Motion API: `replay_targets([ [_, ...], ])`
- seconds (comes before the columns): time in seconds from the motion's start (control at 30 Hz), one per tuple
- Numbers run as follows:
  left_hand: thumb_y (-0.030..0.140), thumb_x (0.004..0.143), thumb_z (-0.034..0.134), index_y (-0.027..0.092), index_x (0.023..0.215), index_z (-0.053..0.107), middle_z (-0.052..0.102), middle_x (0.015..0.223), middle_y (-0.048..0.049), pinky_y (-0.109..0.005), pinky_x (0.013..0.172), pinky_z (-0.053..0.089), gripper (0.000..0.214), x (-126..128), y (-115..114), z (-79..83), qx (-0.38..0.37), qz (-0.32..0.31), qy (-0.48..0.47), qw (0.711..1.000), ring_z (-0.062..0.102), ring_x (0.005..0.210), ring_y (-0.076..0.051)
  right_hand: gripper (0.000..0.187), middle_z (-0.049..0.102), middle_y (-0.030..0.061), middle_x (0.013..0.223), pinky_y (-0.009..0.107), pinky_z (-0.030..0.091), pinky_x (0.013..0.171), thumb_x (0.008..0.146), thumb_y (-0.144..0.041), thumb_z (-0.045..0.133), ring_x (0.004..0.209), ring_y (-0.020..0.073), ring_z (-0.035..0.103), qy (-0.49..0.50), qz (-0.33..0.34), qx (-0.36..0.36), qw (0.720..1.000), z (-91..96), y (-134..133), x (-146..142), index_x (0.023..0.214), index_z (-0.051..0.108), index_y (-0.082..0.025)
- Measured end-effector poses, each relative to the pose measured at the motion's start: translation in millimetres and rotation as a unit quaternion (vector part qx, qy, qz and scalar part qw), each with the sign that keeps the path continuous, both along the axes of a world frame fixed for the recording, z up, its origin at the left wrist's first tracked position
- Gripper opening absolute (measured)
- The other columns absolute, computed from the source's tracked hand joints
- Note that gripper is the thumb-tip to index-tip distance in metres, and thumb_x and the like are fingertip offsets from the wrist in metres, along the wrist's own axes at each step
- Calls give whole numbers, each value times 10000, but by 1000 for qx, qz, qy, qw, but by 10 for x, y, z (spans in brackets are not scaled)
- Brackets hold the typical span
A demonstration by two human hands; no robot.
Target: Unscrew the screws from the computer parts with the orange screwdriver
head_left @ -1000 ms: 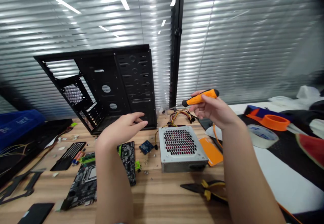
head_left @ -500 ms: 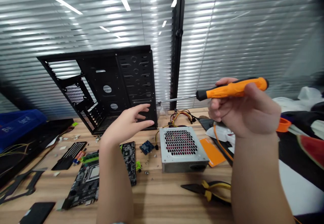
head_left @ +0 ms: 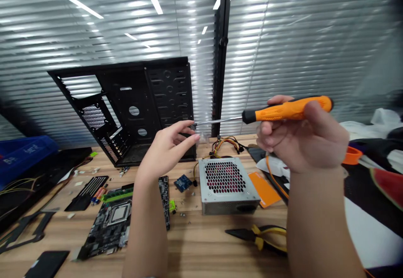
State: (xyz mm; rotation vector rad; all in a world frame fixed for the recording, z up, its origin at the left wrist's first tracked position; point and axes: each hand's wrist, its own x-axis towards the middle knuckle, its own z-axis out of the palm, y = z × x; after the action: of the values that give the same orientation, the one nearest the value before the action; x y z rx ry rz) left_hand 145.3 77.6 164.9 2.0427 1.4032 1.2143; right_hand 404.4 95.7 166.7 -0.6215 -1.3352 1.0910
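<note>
In my right hand [head_left: 302,139] is a screwdriver [head_left: 289,109] with an orange and black handle. Its metal shaft points left, nearly level. A small dark piece [head_left: 194,126] shows at the tip, too small to name. My left hand [head_left: 171,146] reaches to that tip, index finger beside it and thumb just below, with a gap between them. Whether the fingertips touch the piece I cannot tell. Behind the left hand stands the black computer case [head_left: 170,85], upright with its open side toward me. My left forearm covers part of the motherboard [head_left: 103,227].
A grey power supply [head_left: 229,204] sits mid-table, its cables [head_left: 226,144] behind it. Yellow-handled pliers [head_left: 261,234] lie in front. Around them are a small blue circuit board [head_left: 183,183], an orange card [head_left: 263,190], loose screws and a blue bin [head_left: 25,156] at far left.
My left hand has moved right, bringing its fingers to the screwdriver's tip. The screwdriver in my right hand has shifted slightly left.
</note>
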Motion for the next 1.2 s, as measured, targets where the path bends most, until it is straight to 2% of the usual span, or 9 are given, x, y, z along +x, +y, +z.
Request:
replay_targets([
  [0.23, 416, 863, 608, 159, 1025, 678, 726, 934, -69, -310, 770, 551, 312, -8, 17, -16, 28, 14, -17, 999, 671, 842, -197, 351, 623, 23, 646, 300, 388, 447, 819, -597, 529, 464, 160, 514, 23, 11, -4, 1000, 16, -32, 8, 960, 637, -295],
  [0.47, 386, 907, 554, 172, 925, 681, 710, 898, -41, -271, 744, 526, 250, -22, 11, -7, 41, 5, -9, 999, 658, 809, -167, 315, 675, 38, 637, 269, 419, 430, 777, -508, 691, 472, 145, 552, 101, 91, 10, 991, 19, -25, 42, 940, 710, -239],
  [0.63, 382, 908, 550, 171, 856, 681, 697, 843, -26, -252, 718, 515, 253, -11, 12, -1, 50, 6, -15, 999, 653, 779, -157, 367, 688, 38, 626, 260, 443, 407, 715, -534, 730, 453, 147, 560, 106, 94, 27, 989, 19, 7, 47, 924, 727, -233],
  [0.77, 356, 900, 556, 169, 828, 680, 690, 807, -19, -244, 702, 505, 236, 6, 14, 6, 53, 9, -13, 998, 650, 763, -153, 360, 689, 40, 624, 256, 447, 403, 724, -521, 729, 450, 148, 562, 109, 98, 31, 989, 19, 5, 48, 929, 732, -225],
  [1.2, 257, 851, 575, 163, 708, 685, 682, 709, -6, -225, 603, 456, 203, 28, -46, 44, 98, 73, -7, 992, 626, 675, -136, 367, 685, 39, 621, 260, 446, 381, 728, -509, 733, 445, 154, 566, 117, 99, 36, 987, 26, -6, 43, 941, 733, -209],
])
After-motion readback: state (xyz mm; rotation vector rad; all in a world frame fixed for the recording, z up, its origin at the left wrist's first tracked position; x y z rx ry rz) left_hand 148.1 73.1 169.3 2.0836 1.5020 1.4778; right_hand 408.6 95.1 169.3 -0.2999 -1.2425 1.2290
